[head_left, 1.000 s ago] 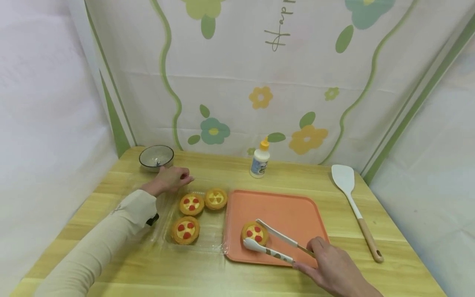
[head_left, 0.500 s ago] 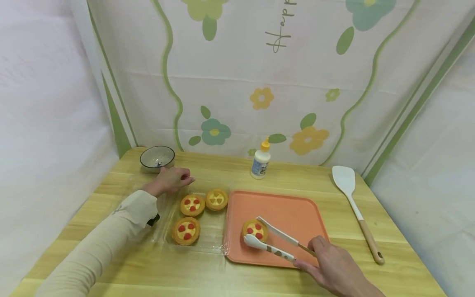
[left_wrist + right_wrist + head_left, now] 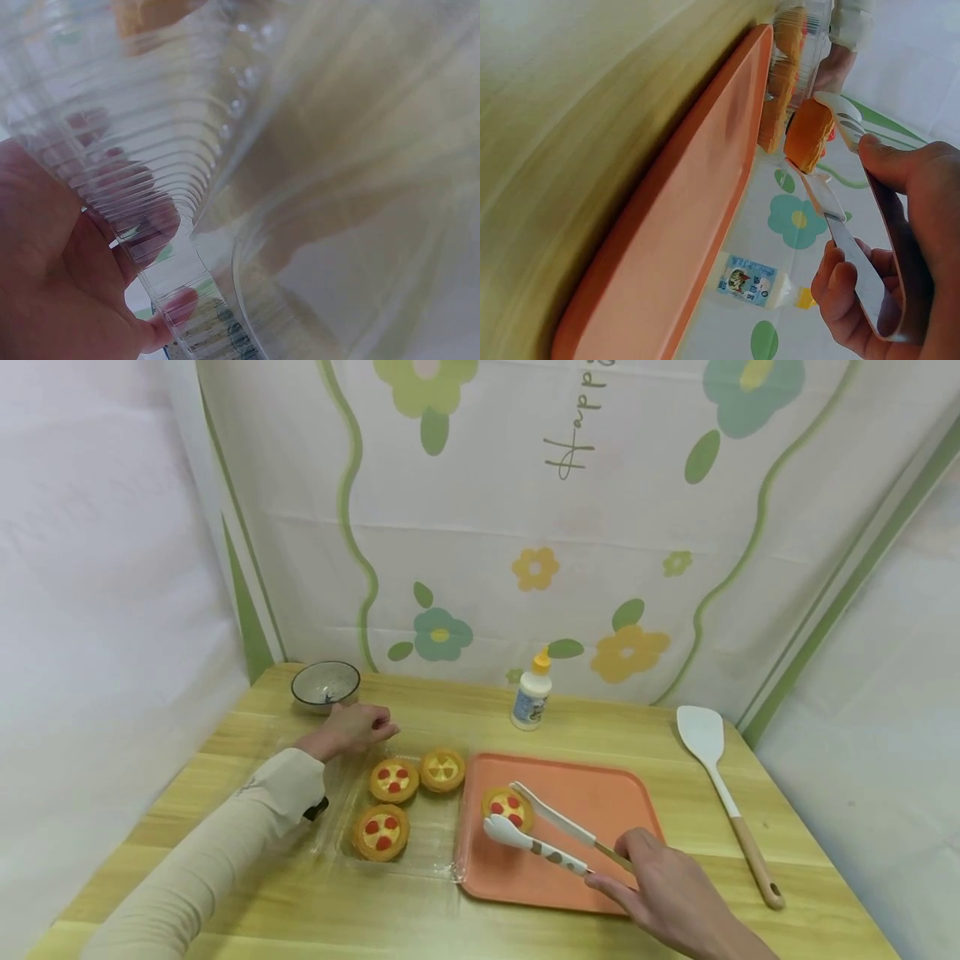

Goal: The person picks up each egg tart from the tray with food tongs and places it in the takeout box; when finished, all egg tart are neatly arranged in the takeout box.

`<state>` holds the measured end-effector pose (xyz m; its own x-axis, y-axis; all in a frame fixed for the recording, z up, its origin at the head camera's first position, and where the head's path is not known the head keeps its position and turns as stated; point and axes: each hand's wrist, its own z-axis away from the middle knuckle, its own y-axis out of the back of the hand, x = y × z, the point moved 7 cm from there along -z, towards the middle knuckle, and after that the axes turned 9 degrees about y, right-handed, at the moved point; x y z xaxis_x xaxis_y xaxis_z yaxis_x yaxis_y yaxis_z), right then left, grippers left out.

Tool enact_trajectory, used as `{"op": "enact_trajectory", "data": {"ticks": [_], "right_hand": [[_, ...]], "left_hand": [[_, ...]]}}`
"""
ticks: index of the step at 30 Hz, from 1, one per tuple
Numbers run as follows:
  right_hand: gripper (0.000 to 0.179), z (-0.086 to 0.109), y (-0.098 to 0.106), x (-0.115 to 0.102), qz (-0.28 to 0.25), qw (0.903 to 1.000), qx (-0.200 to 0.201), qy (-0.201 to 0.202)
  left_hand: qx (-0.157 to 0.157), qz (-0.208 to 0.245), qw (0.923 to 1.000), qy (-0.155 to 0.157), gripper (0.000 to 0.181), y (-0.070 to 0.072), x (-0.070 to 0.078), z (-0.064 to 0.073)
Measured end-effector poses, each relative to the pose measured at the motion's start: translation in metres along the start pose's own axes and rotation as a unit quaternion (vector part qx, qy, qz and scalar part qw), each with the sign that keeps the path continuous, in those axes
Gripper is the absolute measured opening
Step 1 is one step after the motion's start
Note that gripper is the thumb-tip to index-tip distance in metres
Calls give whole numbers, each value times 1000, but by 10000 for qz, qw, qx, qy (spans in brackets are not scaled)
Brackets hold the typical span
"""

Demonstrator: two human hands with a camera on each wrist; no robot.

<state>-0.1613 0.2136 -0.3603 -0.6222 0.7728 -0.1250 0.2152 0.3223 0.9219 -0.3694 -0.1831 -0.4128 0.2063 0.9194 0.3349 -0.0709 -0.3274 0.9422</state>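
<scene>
My right hand (image 3: 667, 893) grips white-tipped tongs (image 3: 555, 817). Between the tips they pinch a round tart (image 3: 507, 807) with red toppings. The right wrist view shows this tart (image 3: 808, 136) raised off the orange tray (image 3: 570, 860). Left of the tray lies an open clear plastic food box (image 3: 431, 862) with three tarts inside; one of them, a tart (image 3: 442, 771), has yellow toppings. My left hand (image 3: 352, 729) is at the box's far left side, its fingers bent. Close up, that hand (image 3: 67, 255) holds the ribbed clear plastic, fingers partly visible through it.
Behind the left hand stands a patterned bowl (image 3: 326, 687). A glue bottle (image 3: 531, 697) with a yellow cap is behind the tray. On the right lies a white spatula (image 3: 723, 785) with a wooden handle. A flowered cloth (image 3: 480, 527) hangs at the back.
The tongs and their tart have risen slightly and moved a little left toward the food box. My left hand has stayed at the box. The head view has shifted slightly.
</scene>
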Motion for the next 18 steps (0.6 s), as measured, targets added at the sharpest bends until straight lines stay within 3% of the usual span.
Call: {"op": "enact_trajectory", "data": {"ticks": [5, 10, 18], "right_hand": [[40, -12, 1, -3, 49, 9998, 161, 141], [41, -26, 0, -8, -23, 9996, 0, 268], [42, -48, -2, -24, 119, 9945, -126, 1035]], "left_hand": [[0, -26, 10000, -4, 35, 0, -1, 0], [-11, -82, 10000, -8, 35, 0, -2, -1], [25, -96, 9999, 10, 34, -1, -1, -1]]}}
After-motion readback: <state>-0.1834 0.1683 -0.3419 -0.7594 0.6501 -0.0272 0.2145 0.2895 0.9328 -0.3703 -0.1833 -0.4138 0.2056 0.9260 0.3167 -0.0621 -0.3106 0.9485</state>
